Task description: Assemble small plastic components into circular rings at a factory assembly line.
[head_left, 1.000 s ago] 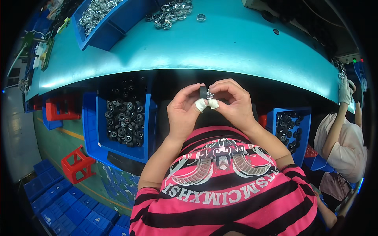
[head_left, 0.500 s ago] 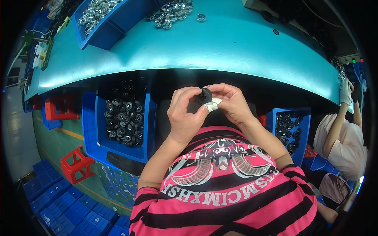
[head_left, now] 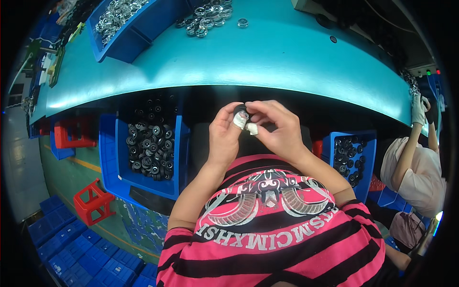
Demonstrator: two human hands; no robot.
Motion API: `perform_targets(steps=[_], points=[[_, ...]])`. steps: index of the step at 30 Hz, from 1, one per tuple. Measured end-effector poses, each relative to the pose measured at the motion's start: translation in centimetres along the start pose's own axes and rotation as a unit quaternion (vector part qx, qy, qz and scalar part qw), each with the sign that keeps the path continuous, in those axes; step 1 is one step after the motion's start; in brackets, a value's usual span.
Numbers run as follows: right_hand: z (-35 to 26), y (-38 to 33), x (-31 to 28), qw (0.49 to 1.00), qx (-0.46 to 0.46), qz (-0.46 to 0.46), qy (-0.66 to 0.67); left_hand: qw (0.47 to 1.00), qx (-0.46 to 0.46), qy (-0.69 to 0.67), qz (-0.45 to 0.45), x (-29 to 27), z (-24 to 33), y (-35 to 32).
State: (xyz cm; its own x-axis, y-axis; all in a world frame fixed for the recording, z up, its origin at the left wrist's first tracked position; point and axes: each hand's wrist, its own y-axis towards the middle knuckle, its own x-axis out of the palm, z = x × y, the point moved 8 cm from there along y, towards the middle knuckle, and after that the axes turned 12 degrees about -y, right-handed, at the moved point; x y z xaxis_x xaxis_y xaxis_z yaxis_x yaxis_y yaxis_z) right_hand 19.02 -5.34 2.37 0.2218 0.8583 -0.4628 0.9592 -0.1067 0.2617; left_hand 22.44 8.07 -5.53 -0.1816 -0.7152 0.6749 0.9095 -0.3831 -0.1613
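Centrally, both bare hands meet just below the near edge of the teal workbench [head_left: 287, 62], above the person's lap and the pink-and-black striped shirt [head_left: 272, 239]. The left hand [head_left: 224, 138] is closed around a small black ring-shaped part [head_left: 240, 111], pinching it between thumb and taped fingertips; the right hand [head_left: 277, 126] curls over from the other side, its thumb and forefinger nipped onto the same part at its upper rim, so that the piece is gripped from two sides and steadied close to the body, where it can be seen from above. White tape wraps on the fingertips [head_left: 244, 123] probably guard the skin during repeated pinching. Whether a second, smaller piece sits between the fingers cannot be told. Supply is arranged within arm's reach: a blue bin of black ring parts [head_left: 150, 143] stands under the bench on the person's left, and a second blue bin with similar black parts [head_left: 349, 158] stands on the right, each beside a knee, apparently so that either hand can drop to it. On the bench top, well apart from the hands, lie a blue tray of shiny metal parts [head_left: 119, 19] and a loose heap of metal rings [head_left: 205, 19]. At the far right a co-worker's gloved hand [head_left: 418, 107] is raised at the bench end. Red stools [head_left: 93, 203] and stacked blue crates [head_left: 71, 248] stand on the floor to the left.
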Motion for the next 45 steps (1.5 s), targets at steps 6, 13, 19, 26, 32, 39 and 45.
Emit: perform_targets(steps=[6,13,19,26,32,39,45], points=[[2.6,-0.3,1.1,0.987,0.104,-0.087,0.082,0.998,0.028,-0.054,-0.012,0.3,0.7,0.0],[0.2,-0.6,1.1,0.999,0.0,-0.046,-0.028,0.996,0.078,-0.027,-0.042,0.7,1.6,0.0],[-1.0,-0.4,0.7,0.992,-0.058,-0.004,-0.111,0.988,0.137,0.068,-0.009,0.8,1.8,-0.1],[1.5,-0.4,1.1,0.984,0.112,-0.043,0.135,0.993,0.073,0.079,-0.048,1.7,1.5,-0.2],[3.3,-1.0,1.5,0.973,0.137,-0.06,0.178,0.979,0.089,0.174,-0.059,1.6,2.5,0.4],[3.6,-1.2,1.7,0.979,0.13,-0.057,0.145,0.991,0.04,0.125,-0.024,1.3,1.7,-0.1],[3.0,-1.2,1.6,0.994,0.08,-0.047,0.048,0.99,0.058,0.131,-0.002,1.0,1.8,-0.4]])
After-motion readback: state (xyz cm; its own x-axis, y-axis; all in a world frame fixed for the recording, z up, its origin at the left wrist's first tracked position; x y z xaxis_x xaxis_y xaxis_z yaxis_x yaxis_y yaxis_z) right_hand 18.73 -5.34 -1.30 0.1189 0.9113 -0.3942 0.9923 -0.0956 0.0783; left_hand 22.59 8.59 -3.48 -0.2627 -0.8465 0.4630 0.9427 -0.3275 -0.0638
